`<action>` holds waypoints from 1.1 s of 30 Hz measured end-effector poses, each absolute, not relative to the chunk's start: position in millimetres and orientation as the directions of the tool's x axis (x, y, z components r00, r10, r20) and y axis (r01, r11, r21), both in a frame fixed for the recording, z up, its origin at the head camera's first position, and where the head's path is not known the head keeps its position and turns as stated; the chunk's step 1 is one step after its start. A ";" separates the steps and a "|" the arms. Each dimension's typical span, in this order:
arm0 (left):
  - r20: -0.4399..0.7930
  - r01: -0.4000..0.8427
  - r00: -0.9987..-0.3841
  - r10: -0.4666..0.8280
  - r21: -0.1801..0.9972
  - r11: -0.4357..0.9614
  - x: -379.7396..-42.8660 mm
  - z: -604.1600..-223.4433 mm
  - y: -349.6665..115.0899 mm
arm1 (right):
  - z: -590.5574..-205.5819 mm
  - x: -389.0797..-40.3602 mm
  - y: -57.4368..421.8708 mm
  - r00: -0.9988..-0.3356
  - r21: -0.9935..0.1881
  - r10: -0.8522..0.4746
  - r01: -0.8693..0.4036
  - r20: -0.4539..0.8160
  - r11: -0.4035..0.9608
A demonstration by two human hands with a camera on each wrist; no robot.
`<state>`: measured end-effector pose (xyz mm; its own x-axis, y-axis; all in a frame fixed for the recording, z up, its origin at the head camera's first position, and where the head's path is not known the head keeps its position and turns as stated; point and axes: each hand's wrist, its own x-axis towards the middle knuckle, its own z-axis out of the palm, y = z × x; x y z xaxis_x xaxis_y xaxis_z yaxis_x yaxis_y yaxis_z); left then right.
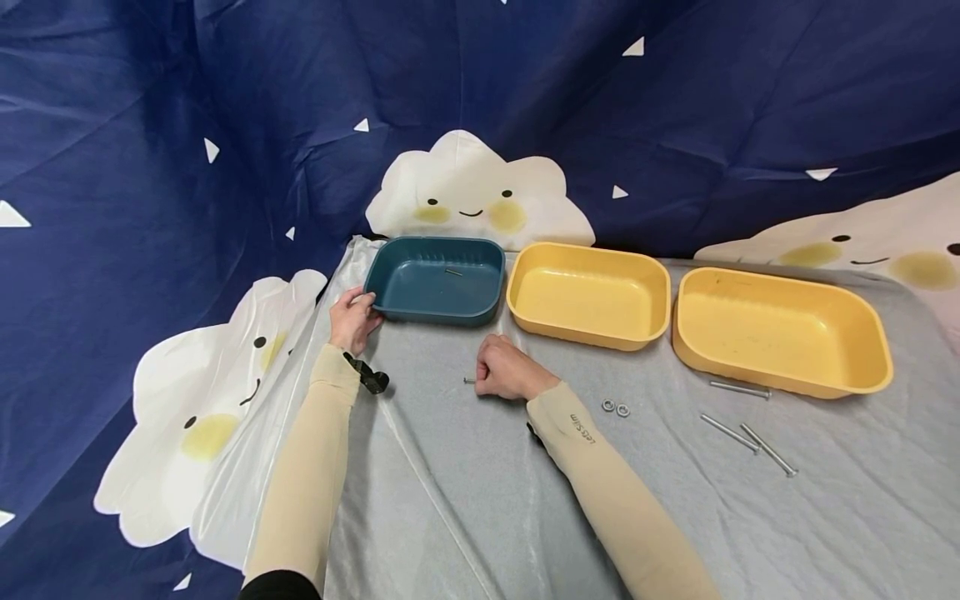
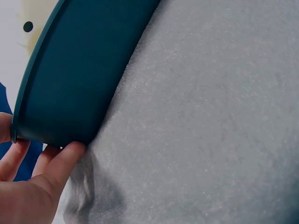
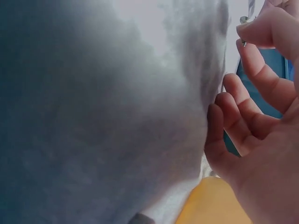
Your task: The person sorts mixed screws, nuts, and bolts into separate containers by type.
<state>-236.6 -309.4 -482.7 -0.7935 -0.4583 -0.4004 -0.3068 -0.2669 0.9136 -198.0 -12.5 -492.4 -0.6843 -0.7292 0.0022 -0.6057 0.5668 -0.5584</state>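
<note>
My left hand (image 1: 354, 320) holds the left front corner of a dark teal plastic bin (image 1: 438, 317). In the left wrist view the thumb lies at the rim while the fingers (image 2: 70, 161) press against the bin's outer wall. A small brass-coloured screw (image 1: 453, 272) lies inside this bin. My right hand (image 1: 508, 367) is low over the grey cloth, in front of the gap between the bins. Its thumb and index finger pinch a small screw (image 3: 244, 20), and the other fingers are loosely bent. The screw's end pokes out left of the fingertips in the head view.
Two yellow bins (image 1: 585, 334) (image 1: 780, 379) stand in a row right of the teal one. Two nuts (image 1: 616, 408) lie right of my right wrist. Several long bolts (image 1: 770, 450) are scattered before the far-right bin. A dark blue cloud-print curtain (image 1: 480, 83) hangs behind.
</note>
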 end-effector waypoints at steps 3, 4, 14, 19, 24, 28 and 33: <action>-0.403 -0.312 -0.793 -0.457 0.913 -0.264 -235.5 -483.1 -309.6 | -490.7 -196.2 -13.1 -0.677 -0.558 -0.736 -0.608 -0.007 0.565; -0.405 -0.315 -0.793 -0.455 0.912 -0.264 -235.2 -483.3 -309.8 | -489.9 -195.6 -13.3 -0.676 -0.559 -0.737 -0.606 -0.012 0.565; -0.415 -0.327 -0.790 -0.452 0.908 -0.261 -235.7 -484.9 -311.8 | -484.8 -195.8 -14.6 -0.657 -0.600 -0.753 -0.587 -0.039 0.544; -0.409 -0.316 -0.791 -0.455 0.910 -0.268 -236.1 -484.0 -311.5 | -478.2 -198.9 -13.5 -0.645 -0.597 -0.764 -0.608 -0.015 0.524; -0.403 -0.312 -0.791 -0.460 0.913 -0.264 -236.8 -483.5 -311.8 | -466.7 -203.5 -11.3 -0.654 -0.613 -0.756 -0.593 -0.009 0.521; -0.404 -0.313 -0.791 -0.459 0.912 -0.264 -237.3 -482.7 -311.3 | -457.7 -206.7 -8.6 -0.659 -0.630 -0.752 -0.593 0.020 0.502; -0.409 -0.311 -0.791 -0.456 0.909 -0.277 -236.8 -482.2 -310.4 | -448.8 -208.9 -5.3 -0.676 -0.630 -0.736 -0.590 0.043 0.505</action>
<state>-236.8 -310.4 -482.2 -0.7907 -0.4558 -0.4087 -0.3105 -0.2767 0.9094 -208.9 -5.3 -448.8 -0.6759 -0.7357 0.0430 -0.5898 0.5050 -0.6301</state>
